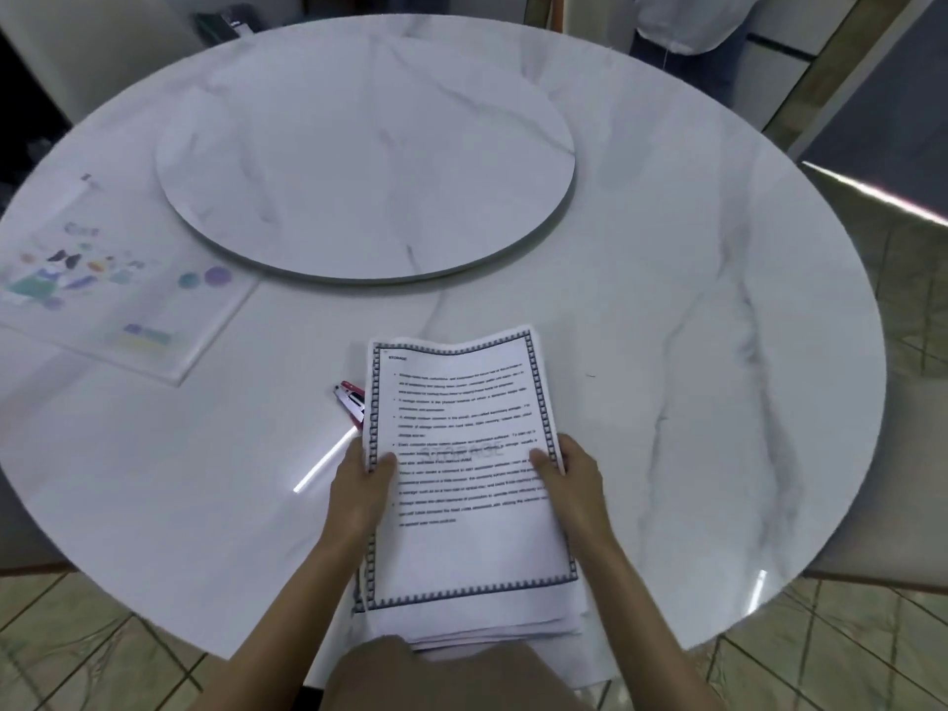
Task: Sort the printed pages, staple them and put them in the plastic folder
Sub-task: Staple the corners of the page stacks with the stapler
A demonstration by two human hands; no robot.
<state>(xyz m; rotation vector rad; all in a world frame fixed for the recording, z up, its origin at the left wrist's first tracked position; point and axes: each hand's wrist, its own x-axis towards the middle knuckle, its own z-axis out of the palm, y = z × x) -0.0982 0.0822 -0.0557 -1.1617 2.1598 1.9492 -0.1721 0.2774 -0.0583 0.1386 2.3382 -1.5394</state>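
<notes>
A stack of printed pages [461,402] with a dark patterned border is held over the near edge of the round marble table [692,377]. My left hand [361,484] grips the stack's left edge and my right hand [569,479] grips its right edge, thumbs on the top sheet. A red stapler [350,402] lies on the table just left of the pages, partly hidden behind them. The clear plastic folder [118,295] with colourful cartoon prints lies flat at the table's left side, apart from both hands.
A raised round marble turntable [364,151] fills the table's centre. A person in light clothing [687,28] stands beyond the far right edge. A dark object [220,23] sits behind the far left edge. Tiled floor shows around the table.
</notes>
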